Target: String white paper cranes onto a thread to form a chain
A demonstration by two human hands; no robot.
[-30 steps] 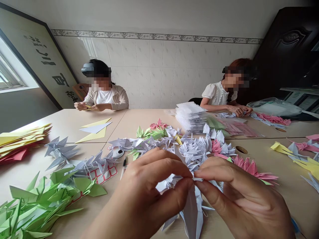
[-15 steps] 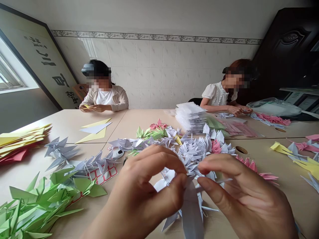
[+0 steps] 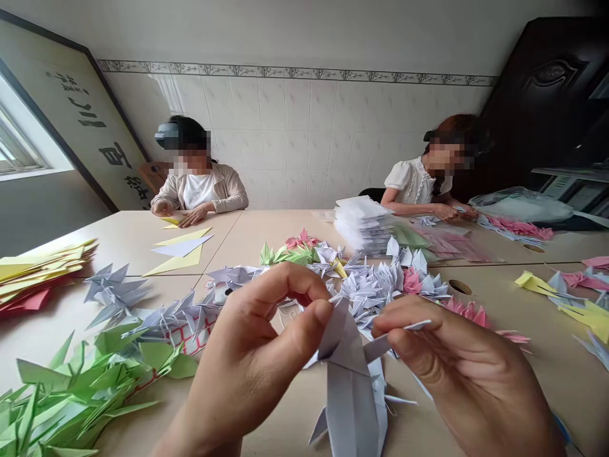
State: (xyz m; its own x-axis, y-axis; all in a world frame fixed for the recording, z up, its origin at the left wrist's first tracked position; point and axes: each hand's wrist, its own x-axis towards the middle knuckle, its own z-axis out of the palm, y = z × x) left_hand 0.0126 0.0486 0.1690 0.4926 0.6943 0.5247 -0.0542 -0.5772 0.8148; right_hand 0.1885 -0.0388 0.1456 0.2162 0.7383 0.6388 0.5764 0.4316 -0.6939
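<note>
Low in the middle of the head view I hold a pale lilac paper crane [image 3: 349,381] above the beige table [image 3: 266,235]. My left hand [image 3: 252,362] pinches one thin folded point of it between thumb and forefinger. My right hand [image 3: 457,374] pinches the opposite thin point, which sticks out to the right. The crane's long body hangs down between the two hands. Behind them lies a heap of lilac cranes [image 3: 375,282].
Green cranes [image 3: 71,387] pile at the near left, lilac ones [image 3: 114,292] beyond, stacked yellow and red sheets [image 3: 38,273] at the far left. Pink cranes [image 3: 476,314] and a white stack [image 3: 364,222] lie right of centre. Two people fold paper at the far side.
My hands have drawn apart and risen a little, spreading the crane's two thin points. The person at the far left has lowered both hands onto the table.
</note>
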